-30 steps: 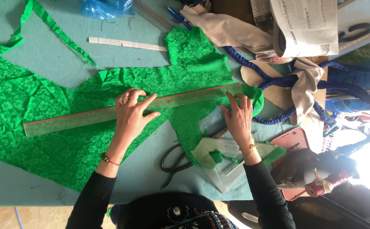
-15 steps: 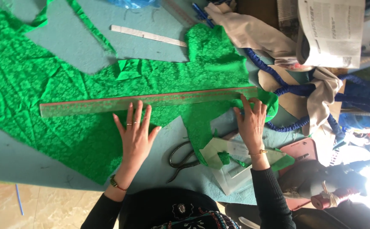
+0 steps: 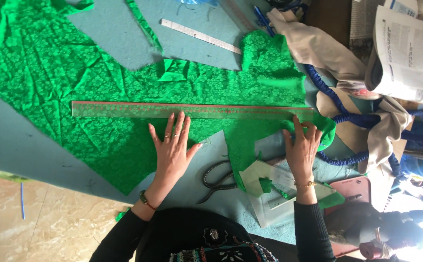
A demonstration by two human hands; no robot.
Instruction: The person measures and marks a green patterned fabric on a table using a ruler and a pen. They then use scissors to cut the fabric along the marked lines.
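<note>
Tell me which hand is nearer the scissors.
Left. The left hand lies flat on the green fabric just beside the scissors; the right hand rests farther off, past them.

Black sleeves cover both arms; the left hand (image 3: 172, 148) wears rings, each wrist what looks like a bracelet.

Green patterned fabric (image 3: 100, 97): spread flat, slightly creased, covering the blue table's (image 3: 17, 145) left and centre, irregular cut edges. Clear long ruler (image 3: 192, 110): lies flat across the fabric, parallel to the table's near edge.
</note>
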